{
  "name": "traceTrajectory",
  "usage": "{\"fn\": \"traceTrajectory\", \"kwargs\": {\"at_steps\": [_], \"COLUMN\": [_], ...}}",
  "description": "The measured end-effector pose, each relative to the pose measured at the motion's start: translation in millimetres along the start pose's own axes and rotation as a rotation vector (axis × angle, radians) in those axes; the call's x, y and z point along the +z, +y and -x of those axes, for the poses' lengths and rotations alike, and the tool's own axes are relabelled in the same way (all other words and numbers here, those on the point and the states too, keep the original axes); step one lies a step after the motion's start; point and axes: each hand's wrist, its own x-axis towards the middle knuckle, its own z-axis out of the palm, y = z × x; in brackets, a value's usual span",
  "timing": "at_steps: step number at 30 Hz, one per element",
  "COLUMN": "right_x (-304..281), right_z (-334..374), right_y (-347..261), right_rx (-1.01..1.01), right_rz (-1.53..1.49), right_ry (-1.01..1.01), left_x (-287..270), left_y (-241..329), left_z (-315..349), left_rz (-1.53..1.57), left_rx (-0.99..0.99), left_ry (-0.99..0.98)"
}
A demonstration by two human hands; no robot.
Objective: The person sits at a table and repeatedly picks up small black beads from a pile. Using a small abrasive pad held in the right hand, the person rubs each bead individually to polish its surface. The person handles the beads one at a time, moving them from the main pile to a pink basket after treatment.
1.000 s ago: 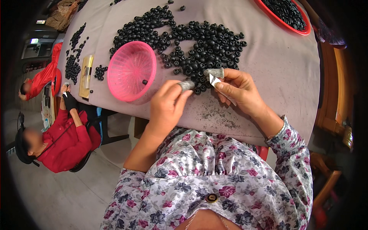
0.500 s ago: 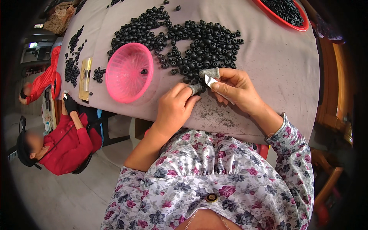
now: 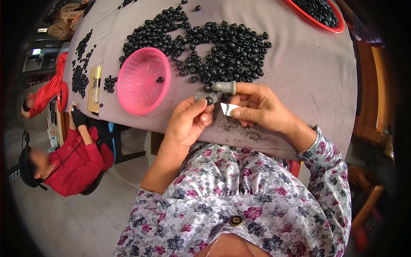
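Between thumb and forefinger, my left hand pinches a small black ring-like part with a round hole. A grey fabric sleeve covers that forefinger's tip. My right hand grips a white flat pointed tool, perhaps a wrapped blade, its slanted tip facing the left hand. Another grey sleeve covers the right forefinger, which stretches over towards the left one. Just beyond both hands lies a large pile of the same black parts.
Left of the pile stands a pink mesh basket with one black part inside. A red basin of black pieces sits far right. Dark crumbs dot the tablecloth near me. A co-worker in red sits at the left.
My left hand has turned palm-up and risen slightly, bringing the black part into view. The white tool has shifted left and lower, and my right forefinger has straightened out leftward.
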Motion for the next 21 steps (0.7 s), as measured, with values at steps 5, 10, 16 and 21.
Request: {"fn": "traceTrajectory", "kwargs": {"at_steps": [5, 10, 16, 21], "right_x": [3.6, 1.2, -1.2, -1.7], "right_z": [0.0, 0.9, 0.3, 0.9], "right_y": [2.0, 5.2, 9.4, 8.3], "right_rx": [0.055, 0.047, 0.043, 0.059], "right_rz": [-0.038, -0.069, -0.068, -0.087], "right_ry": [-0.073, -0.072, -0.073, -0.066], "left_x": [1.3, 3.5, 1.0, 2.4], "left_y": [-13.1, -12.8, -13.5, -11.5], "left_z": [-0.6, -2.5, -1.0, -1.0], "left_rz": [0.154, 0.146, 0.123, 0.062], "left_rx": [-0.086, -0.101, -0.104, -0.123], "left_ry": [-0.096, -0.139, -0.150, -0.152]}}
